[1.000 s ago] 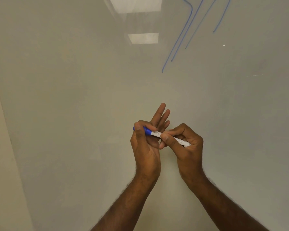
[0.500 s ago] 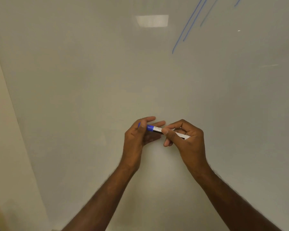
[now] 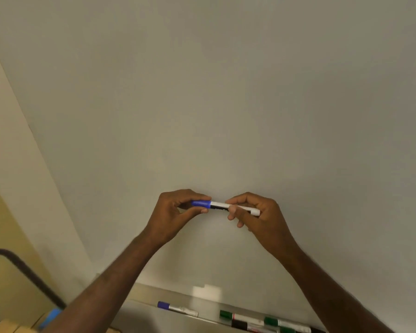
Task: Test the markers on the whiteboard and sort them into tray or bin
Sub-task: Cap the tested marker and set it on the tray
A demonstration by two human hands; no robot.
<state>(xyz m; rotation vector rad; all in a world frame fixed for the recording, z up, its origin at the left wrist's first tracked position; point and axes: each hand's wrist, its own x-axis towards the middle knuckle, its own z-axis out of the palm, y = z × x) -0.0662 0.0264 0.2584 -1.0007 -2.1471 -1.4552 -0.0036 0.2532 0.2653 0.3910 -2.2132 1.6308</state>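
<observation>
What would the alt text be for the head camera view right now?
Two hands hold a blue-capped marker level before a whiteboard: the left hand pinches the cap, the right hand grips the white barrel. Below, on the tray, lie more markers.

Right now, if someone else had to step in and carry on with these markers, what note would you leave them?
Left hand pinches the blue cap of the marker; right hand grips its white barrel. The cap sits on the marker.
The marker is held level in front of the whiteboard.
The tray below holds a blue-capped marker and green-capped ones.
Left: place this marker in tray or bin, then test the rest. No bin is clearly in view.
</observation>
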